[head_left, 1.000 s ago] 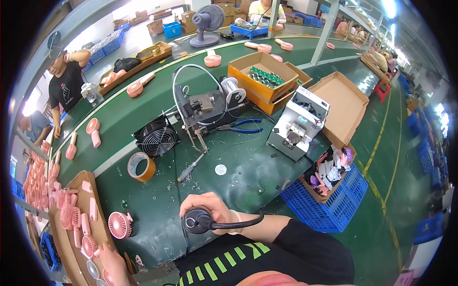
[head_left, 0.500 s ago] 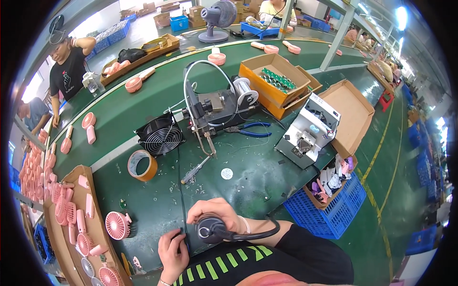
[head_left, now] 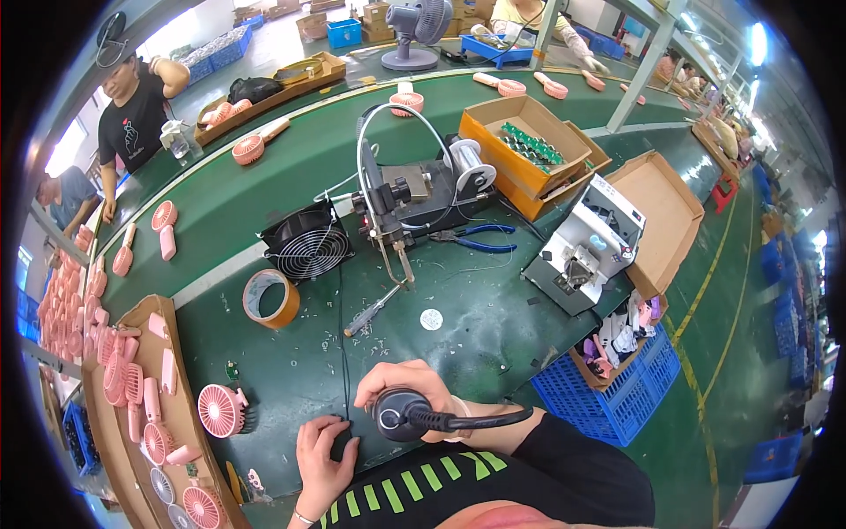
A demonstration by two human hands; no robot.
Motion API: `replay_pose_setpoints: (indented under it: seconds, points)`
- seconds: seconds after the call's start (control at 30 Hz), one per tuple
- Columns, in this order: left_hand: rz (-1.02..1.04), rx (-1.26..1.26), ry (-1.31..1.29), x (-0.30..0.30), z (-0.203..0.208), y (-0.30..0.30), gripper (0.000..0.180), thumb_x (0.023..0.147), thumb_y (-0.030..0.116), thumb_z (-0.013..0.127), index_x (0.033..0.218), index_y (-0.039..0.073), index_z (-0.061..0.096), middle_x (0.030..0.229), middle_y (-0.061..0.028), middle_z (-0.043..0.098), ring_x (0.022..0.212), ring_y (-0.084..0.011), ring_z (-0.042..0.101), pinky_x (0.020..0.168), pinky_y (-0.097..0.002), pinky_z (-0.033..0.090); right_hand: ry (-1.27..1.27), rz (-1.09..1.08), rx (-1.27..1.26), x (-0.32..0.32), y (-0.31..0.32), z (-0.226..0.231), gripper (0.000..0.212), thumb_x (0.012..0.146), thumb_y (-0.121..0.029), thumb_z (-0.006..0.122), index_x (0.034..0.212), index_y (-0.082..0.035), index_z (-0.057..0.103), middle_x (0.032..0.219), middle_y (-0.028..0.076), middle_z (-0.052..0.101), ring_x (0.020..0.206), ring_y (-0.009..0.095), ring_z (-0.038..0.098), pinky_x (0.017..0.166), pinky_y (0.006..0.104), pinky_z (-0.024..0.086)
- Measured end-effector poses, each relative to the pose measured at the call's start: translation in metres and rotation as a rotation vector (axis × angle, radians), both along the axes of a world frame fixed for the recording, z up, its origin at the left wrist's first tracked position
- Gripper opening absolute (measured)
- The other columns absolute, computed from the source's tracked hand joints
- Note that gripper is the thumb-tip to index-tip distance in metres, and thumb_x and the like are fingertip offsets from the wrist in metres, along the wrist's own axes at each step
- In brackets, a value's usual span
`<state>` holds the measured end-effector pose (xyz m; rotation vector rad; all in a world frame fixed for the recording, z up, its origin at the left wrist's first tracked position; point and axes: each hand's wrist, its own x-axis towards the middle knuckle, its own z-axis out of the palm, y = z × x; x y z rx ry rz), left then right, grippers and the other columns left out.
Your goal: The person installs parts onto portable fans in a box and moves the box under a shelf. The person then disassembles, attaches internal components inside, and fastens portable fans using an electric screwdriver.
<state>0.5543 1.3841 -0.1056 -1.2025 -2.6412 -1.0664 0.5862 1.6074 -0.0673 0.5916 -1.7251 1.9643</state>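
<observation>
1. I'm looking down on a green worktop (head_left: 264, 353) in a busy factory hall, with a conveyor belt (head_left: 291, 167) running behind it and other people at work along the far side.
2. My right hand (head_left: 407, 381) has its grip closed round a dark tool with a round head (head_left: 395, 414); the tool's black cable (head_left: 480, 418) trails off over my right forearm. It sits at the near edge of the worktop, just in front of my chest.
3. My left hand (head_left: 322, 454) rests at the near edge beside it, fingers curled down on something small and dark. I cannot tell whether that grip is closed on a part or only pressing on the surface.
4. As for progress, I'd judge the work on this piece as only starting: no fan shell lies between my hands, and the nearest pink fan (head_left: 220, 410) is apart, to the left, by the cardboard tray (head_left: 141, 309) of pink parts.
5. Plenty appears left: that tray is full, and more pink fans lie along the belt.
6. A thin black wire (head_left: 342, 344) runs from my left hand up toward the black machine (head_left: 414, 194); a screwdriver (head_left: 374, 310) and a roll of brown tape (head_left: 270, 298) lie untouched.
7. Hard to make out: what is under my left fingers, the tool's working tip, and the tray's lower end, cut off by the rim.
</observation>
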Motion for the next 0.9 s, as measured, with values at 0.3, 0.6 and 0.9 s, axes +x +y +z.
replay_pose_setpoints:
  seconds: [0.3,0.6,0.9]
  points:
    - [-0.004,-0.004,-0.003,-0.003,0.001,-0.003,0.023,0.072,0.000,0.066,0.095,0.005,0.064,0.101,-0.0104,0.060,0.091,-0.0302,0.057,0.080,-0.0388,0.047,-0.114,0.044,-0.170,0.001,-0.005,-0.001,0.043,0.087,-0.041,0.061,0.097,0.001,0.061,0.073,0.008,0.061,0.061,0.015,0.061,0.056,0.0260,0.047]
    - [0.124,0.308,-0.171,-0.088,0.097,-0.008,0.041,0.082,0.000,0.062,0.121,0.005,0.050,0.097,-0.0055,0.064,0.085,-0.0122,0.060,0.075,-0.0261,0.049,-0.316,0.060,-0.235,0.006,-0.012,-0.007,0.105,0.065,-0.095,0.034,0.094,0.004,0.058,0.068,0.007,0.056,0.056,0.015,0.056,0.051,0.0248,0.041]
    - [0.471,0.514,-0.259,-0.324,0.258,0.052,0.077,0.090,0.015,0.056,0.147,0.001,0.006,0.098,-0.0106,0.068,0.076,-0.0147,0.062,0.060,-0.0278,0.049,-0.157,0.031,-0.219,0.017,-0.014,-0.011,0.101,0.069,-0.091,0.036,0.094,0.004,0.060,0.069,0.007,0.056,0.056,0.014,0.056,0.051,0.0251,0.042]
